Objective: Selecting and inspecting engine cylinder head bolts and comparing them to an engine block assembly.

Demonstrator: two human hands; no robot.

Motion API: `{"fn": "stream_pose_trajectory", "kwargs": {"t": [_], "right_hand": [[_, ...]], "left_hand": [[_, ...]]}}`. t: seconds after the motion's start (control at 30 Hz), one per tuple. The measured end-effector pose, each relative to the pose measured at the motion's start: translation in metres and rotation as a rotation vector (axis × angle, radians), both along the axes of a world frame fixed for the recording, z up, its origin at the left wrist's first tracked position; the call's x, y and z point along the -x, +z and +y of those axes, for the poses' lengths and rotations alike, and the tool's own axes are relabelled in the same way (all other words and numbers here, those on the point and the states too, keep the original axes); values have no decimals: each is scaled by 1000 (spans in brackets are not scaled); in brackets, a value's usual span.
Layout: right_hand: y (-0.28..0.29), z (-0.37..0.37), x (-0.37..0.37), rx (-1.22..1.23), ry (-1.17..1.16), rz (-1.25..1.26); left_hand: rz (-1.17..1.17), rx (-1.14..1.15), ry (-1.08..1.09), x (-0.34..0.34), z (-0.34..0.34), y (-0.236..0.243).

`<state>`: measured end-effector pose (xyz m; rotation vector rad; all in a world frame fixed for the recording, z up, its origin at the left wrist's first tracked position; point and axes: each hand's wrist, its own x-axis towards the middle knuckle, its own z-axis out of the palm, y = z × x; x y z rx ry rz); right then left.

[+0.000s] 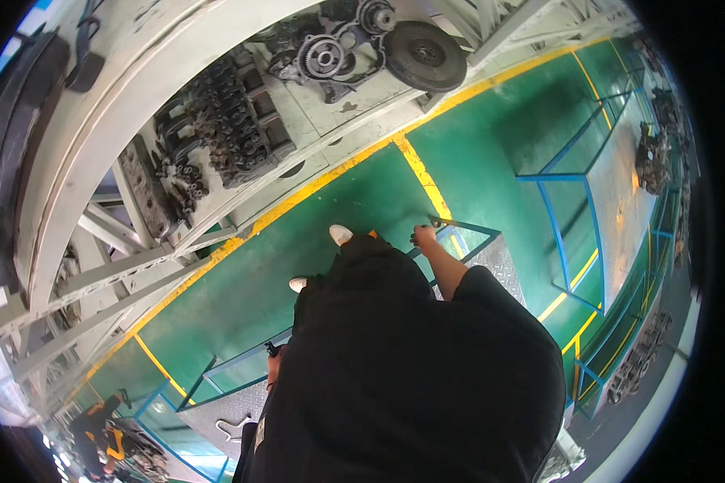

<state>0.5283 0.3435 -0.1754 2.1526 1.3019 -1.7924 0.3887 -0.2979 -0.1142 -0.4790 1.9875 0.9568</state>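
Observation:
My right hand (424,237) is at the right of my dark-clothed body, beside a blue-framed stand (498,270) with a checker-plate top; its fingers are curled on something small and dark that I cannot make out. My left hand (274,362) shows partly at my left side, closed on a small black object (272,349), near another checker-plate stand (213,414) bearing a bent silver piece (234,428). My white shoes (340,234) stand on green floor.
A white rack (322,129) ahead carries an engine head (225,121), gears (325,58) and a flywheel (424,56). Blue-framed stands (620,217) with engine parts line the right. Yellow lines cross the floor. A person (93,435) in dark and orange works at lower left.

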Motion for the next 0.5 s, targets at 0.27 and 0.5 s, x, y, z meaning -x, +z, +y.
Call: {"fn": "stream_pose_trajectory", "kwargs": {"t": [0.27,0.5], "right_hand": [[25,-13,88,61,223,189],[40,-37,152,14,339,162]], "left_hand": [[88,-73,320,0,42,79],[165,32,218,-36,-23,23]]}}
